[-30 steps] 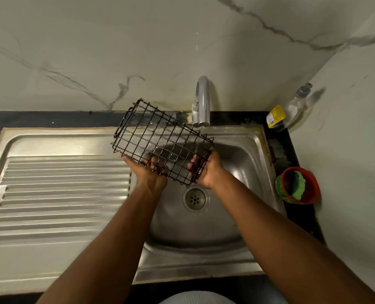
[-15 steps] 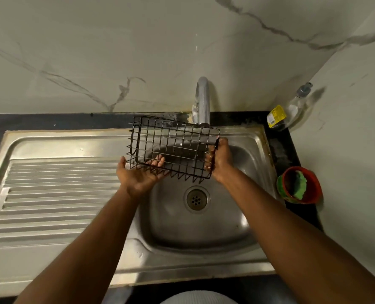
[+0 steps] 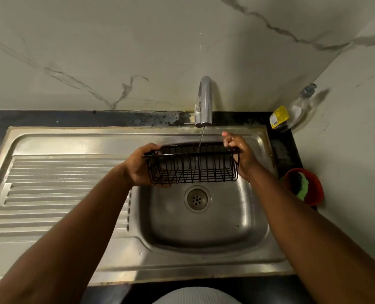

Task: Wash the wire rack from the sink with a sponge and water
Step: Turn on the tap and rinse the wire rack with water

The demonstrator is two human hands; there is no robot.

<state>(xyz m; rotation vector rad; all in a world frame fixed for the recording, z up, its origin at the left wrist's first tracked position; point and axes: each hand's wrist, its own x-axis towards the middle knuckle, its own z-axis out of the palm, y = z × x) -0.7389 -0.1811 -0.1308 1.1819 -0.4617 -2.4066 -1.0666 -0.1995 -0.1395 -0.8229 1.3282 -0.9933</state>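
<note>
A black wire rack (image 3: 193,166) is held level over the steel sink basin (image 3: 204,229), open side up. My left hand (image 3: 139,165) grips its left end and my right hand (image 3: 240,154) grips its right end, with one finger sticking up. A thin stream of water runs from the chrome tap (image 3: 204,102) into the rack. A green sponge (image 3: 302,187) lies in a red bowl (image 3: 314,189) on the dark counter to the right of the sink.
A ribbed steel draining board (image 3: 57,189) lies left of the basin. A clear soap bottle (image 3: 296,110) with a yellow label leans in the back right corner. Marble walls close off the back and the right side. The drain (image 3: 197,199) sits below the rack.
The rack has turned from tilted to level with its open side up, under the tap. My left hand moved from beneath it to gripping its left end. A water stream now shows.
</note>
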